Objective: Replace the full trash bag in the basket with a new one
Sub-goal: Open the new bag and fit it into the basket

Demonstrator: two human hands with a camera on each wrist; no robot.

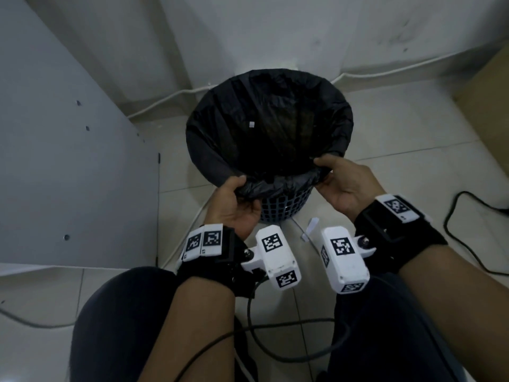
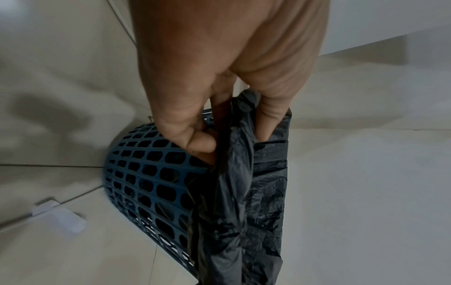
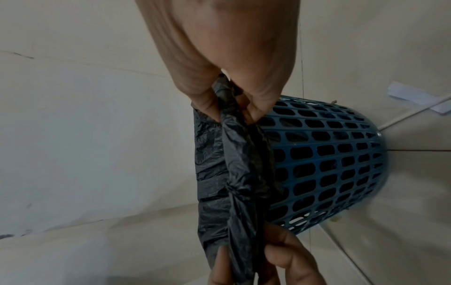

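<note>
A blue mesh basket (image 1: 286, 205) stands on the tiled floor, lined with a black trash bag (image 1: 270, 119) whose mouth is spread over the rim. My left hand (image 1: 239, 199) pinches the bunched bag edge at the near-left rim, thumb over the plastic. My right hand (image 1: 334, 179) pinches the edge at the near-right rim. In the left wrist view the fingers (image 2: 195, 140) curl against the basket (image 2: 146, 173) while the thumb clamps the bag (image 2: 244, 173). In the right wrist view the right hand (image 3: 231, 108) grips the bag (image 3: 234, 169) beside the basket (image 3: 329, 164). The bag's contents look dark and unclear.
A grey cabinet panel (image 1: 63, 161) stands close on the left. White walls meet in the corner behind the basket. A white paper scrap (image 1: 309, 228) lies on the floor near the basket. Black cables (image 1: 468, 238) run on the right and between my knees.
</note>
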